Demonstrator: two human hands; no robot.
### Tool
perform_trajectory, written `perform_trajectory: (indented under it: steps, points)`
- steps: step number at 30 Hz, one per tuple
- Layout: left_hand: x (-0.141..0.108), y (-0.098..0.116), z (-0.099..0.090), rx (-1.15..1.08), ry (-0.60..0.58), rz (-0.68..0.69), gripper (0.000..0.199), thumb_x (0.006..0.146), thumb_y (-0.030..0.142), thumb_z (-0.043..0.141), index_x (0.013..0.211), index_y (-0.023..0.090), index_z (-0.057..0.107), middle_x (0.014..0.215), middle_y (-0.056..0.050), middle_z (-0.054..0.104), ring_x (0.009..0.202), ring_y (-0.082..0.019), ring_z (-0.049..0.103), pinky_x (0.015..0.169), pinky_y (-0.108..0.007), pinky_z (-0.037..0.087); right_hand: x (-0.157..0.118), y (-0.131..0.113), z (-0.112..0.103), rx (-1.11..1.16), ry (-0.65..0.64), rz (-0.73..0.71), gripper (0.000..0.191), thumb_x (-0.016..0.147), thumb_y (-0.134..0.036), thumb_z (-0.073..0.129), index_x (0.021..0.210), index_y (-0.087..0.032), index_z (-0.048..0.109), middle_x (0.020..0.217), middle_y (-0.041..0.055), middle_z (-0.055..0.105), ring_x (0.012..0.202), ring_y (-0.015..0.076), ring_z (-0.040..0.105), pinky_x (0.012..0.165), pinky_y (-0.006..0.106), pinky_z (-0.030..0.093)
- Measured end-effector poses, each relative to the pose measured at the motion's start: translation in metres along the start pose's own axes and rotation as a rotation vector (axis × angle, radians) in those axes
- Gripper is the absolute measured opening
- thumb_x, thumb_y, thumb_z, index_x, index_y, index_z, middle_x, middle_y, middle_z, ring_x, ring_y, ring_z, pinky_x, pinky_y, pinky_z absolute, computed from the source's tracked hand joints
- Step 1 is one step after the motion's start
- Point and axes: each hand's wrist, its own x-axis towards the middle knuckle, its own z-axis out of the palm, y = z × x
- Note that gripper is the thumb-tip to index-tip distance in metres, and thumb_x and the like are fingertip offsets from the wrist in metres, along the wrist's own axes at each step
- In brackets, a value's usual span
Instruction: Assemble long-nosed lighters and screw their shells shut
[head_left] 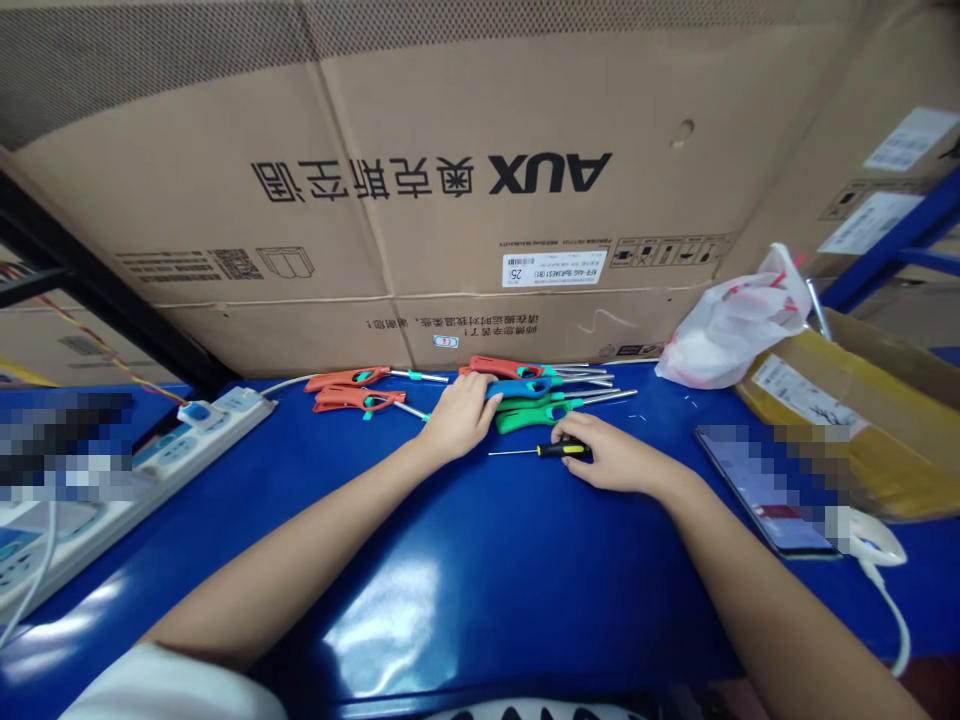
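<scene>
My left hand [463, 412] is closed round the rear end of a blue stick lighter [517, 388], its thumb towards me. That lighter lies in a row with a red lighter [487, 366] behind it and a green lighter [517, 415] in front, their metal tubes pointing right. My right hand [619, 457] grips the black and yellow handle of a screwdriver [551, 451], whose thin shaft points left, low over the blue tabletop [480, 540]. Left of my left hand lie two orange-red lighters, one behind [337, 380] and one in front [349, 400].
A large AUX cardboard box [420, 110] walls off the back. On the left runs a white power strip [172, 450]. To the right are a phone [765, 490], a white cabled device [877, 540], an open carton [885, 420] and a plastic bag [735, 325].
</scene>
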Motion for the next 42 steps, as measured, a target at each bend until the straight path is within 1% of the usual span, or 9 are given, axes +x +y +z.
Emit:
perform_trajectory:
  steps: [11, 16, 22, 26, 30, 36, 38, 40, 42]
  points:
    - [-0.005, -0.001, -0.003, 0.136, -0.007, 0.073, 0.034, 0.096, 0.03, 0.053, 0.128, 0.016, 0.056, 0.125, -0.015, 0.059, 0.116, -0.031, 0.057, 0.1, -0.048, 0.049, 0.0, -0.001, 0.001, -0.032, 0.023, 0.013, 0.023, 0.091, -0.033, 0.065, 0.111, -0.023, 0.06, 0.113, 0.0083, 0.059, 0.103, 0.0247, 0.06, 0.095, 0.042, 0.05]
    - [-0.015, -0.015, -0.03, 0.159, -0.031, 0.062, 0.033, 0.09, 0.03, 0.056, 0.12, 0.017, 0.06, 0.123, -0.014, 0.061, 0.114, -0.032, 0.056, 0.1, -0.048, 0.046, -0.001, 0.0, -0.002, -0.066, 0.013, -0.006, 0.02, 0.09, -0.03, 0.066, 0.108, -0.023, 0.062, 0.111, 0.0083, 0.063, 0.105, 0.0256, 0.061, 0.094, 0.041, 0.05]
    - [-0.04, -0.056, -0.073, 0.206, -0.204, 0.059, 0.025, 0.073, 0.025, 0.063, 0.097, 0.02, 0.068, 0.106, -0.009, 0.07, 0.108, -0.033, 0.058, 0.097, -0.048, 0.041, -0.002, 0.013, -0.005, -0.08, 0.039, 0.011, 0.014, 0.092, -0.025, 0.061, 0.106, -0.023, 0.064, 0.107, 0.0089, 0.066, 0.105, 0.0268, 0.061, 0.093, 0.043, 0.05]
    - [-0.049, -0.065, -0.081, 0.195, -0.281, 0.063, 0.023, 0.083, 0.022, 0.057, 0.102, 0.021, 0.07, 0.107, -0.006, 0.073, 0.105, -0.027, 0.063, 0.096, -0.041, 0.038, -0.002, 0.017, -0.006, -0.086, 0.063, 0.021, 0.016, 0.092, -0.027, 0.061, 0.106, -0.023, 0.065, 0.108, 0.0097, 0.067, 0.107, 0.0282, 0.061, 0.095, 0.045, 0.049]
    - [-0.052, -0.043, -0.073, 0.158, -0.349, 0.116, 0.021, 0.086, 0.023, 0.061, 0.103, 0.023, 0.073, 0.108, -0.003, 0.075, 0.103, -0.023, 0.065, 0.095, -0.038, 0.034, -0.002, 0.017, -0.006, -0.095, 0.072, 0.021, 0.016, 0.092, -0.028, 0.061, 0.106, -0.023, 0.066, 0.108, 0.0092, 0.067, 0.106, 0.0279, 0.062, 0.094, 0.045, 0.05]
    - [-0.074, 0.036, -0.029, -0.006, -0.397, 0.295, 0.024, 0.097, 0.025, 0.06, 0.118, 0.022, 0.071, 0.113, -0.006, 0.073, 0.106, -0.023, 0.066, 0.092, -0.037, 0.041, -0.003, 0.017, -0.006, -0.124, 0.074, 0.013, 0.017, 0.092, -0.028, 0.06, 0.107, -0.023, 0.066, 0.108, 0.0099, 0.066, 0.104, 0.0281, 0.062, 0.094, 0.046, 0.051]
    - [-0.084, 0.058, -0.017, -0.054, -0.371, 0.39, 0.033, 0.099, 0.028, 0.057, 0.131, 0.02, 0.064, 0.123, -0.011, 0.07, 0.113, -0.025, 0.064, 0.101, -0.041, 0.042, -0.003, 0.011, -0.006, -0.17, 0.128, 0.003, 0.019, 0.092, -0.029, 0.061, 0.108, -0.022, 0.067, 0.109, 0.0116, 0.065, 0.106, 0.0306, 0.061, 0.096, 0.05, 0.05]
    - [-0.089, 0.069, -0.017, -0.105, -0.354, 0.481, 0.043, 0.098, 0.031, 0.059, 0.14, 0.021, 0.058, 0.139, -0.013, 0.063, 0.13, -0.029, 0.056, 0.114, -0.047, 0.036, -0.003, 0.0, -0.006, -0.209, 0.219, -0.023, 0.02, 0.092, -0.032, 0.062, 0.109, -0.023, 0.067, 0.112, 0.0132, 0.063, 0.112, 0.0329, 0.058, 0.099, 0.053, 0.048]
    - [-0.091, 0.067, -0.027, -0.12, -0.34, 0.442, 0.05, 0.096, 0.031, 0.061, 0.145, 0.024, 0.053, 0.143, -0.013, 0.059, 0.132, -0.03, 0.054, 0.115, -0.047, 0.037, -0.004, -0.017, -0.006, -0.163, 0.254, -0.077, 0.019, 0.096, -0.033, 0.059, 0.11, -0.023, 0.066, 0.114, 0.0128, 0.062, 0.114, 0.0307, 0.057, 0.1, 0.049, 0.047]
